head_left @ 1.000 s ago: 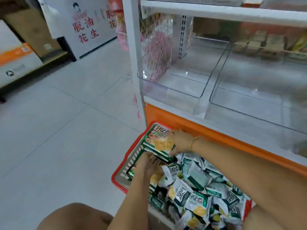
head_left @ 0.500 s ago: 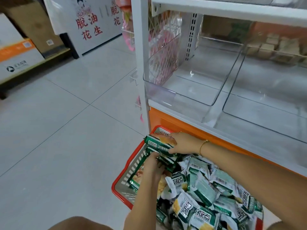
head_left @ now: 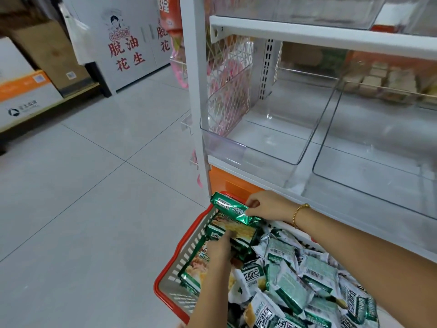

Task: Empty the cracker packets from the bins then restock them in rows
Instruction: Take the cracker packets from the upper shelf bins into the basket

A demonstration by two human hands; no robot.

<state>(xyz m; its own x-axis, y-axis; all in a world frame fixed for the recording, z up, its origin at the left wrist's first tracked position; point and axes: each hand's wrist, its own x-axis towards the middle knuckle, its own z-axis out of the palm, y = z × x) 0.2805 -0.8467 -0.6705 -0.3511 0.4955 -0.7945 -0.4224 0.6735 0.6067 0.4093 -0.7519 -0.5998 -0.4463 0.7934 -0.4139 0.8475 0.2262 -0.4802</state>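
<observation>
Since half a second ago the right hand (head_left: pixel 267 205) has lifted one green packet (head_left: pixel 230 205) clear of the stack (head_left: pixel 238 234) it was resting on, while the left hand (head_left: pixel 220 247) has kept its place. Against the white shelf unit (head_left: pixel 307 31) sit two clear bins, the left one (head_left: pixel 227 150) and the right one (head_left: pixel 354 178), and both look bare inside, so the emptying seems finished. The restocking, as far as can be seen, has not begun, since no packet lies in either bin yet. Below them on the floor stands a red basket (head_left: pixel 165 275), heaped with loose cracker packets (head_left: pixel 295 275) towards the person. A few are squared up at its far end, which I take to be a row being gathered for the bins. The right arm reaches in from the right side, wrist bent, with thumb and fingers pinching the crimped end of the green packet just above the stack. The left arm comes straight up from below, with its fingers laid on the stack. Whether they curl round it or only press it, I cannot tell. A gold bracelet (head_left: pixel 299 211) circles the right wrist.
</observation>
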